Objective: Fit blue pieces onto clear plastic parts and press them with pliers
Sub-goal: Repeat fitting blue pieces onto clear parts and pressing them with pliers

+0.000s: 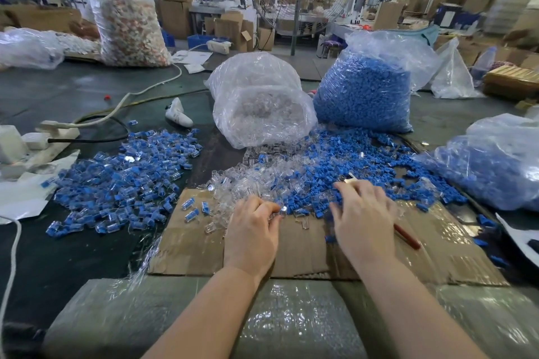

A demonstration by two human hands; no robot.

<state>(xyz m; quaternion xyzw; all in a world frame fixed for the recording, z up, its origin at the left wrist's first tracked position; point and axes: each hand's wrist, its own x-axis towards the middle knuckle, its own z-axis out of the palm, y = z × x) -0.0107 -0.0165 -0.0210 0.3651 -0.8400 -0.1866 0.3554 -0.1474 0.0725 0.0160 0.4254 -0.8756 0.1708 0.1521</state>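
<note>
The left hand (253, 230) lies palm down on a flat sheet of brown corrugated cardboard (294, 253) spread over the dark green counter (73, 90), its fingers curled and pinching a small clear plastic part (282, 210) at the near edge of a loose heap of clear plastic parts (250, 181). The right hand (363, 218) reaches palm down into the scattered pile of small blue plastic pieces (335, 160) just beyond the cardboard, and it grasps a pair of pliers: the metal tip (350, 179) pokes out past the fingers, and a red handle (407, 237) sticks out behind the hand over the cardboard. To the left, apart from the loose heaps, lies a broad spread of assembled clear-and-blue parts (122, 175). Behind the heaps, an open clear plastic bag of clear parts (259, 108) lies tipped toward the person, spilling onto the counter, and beside it to the right stands a tall clear bag packed with blue pieces (367, 90). Another clear bag of blue pieces (495, 172) rests at the right edge. A white power strip with cables (55, 132) sits at the far left. A sheet of bubble wrap (291, 318) covers the near edge under both forearms.
</note>
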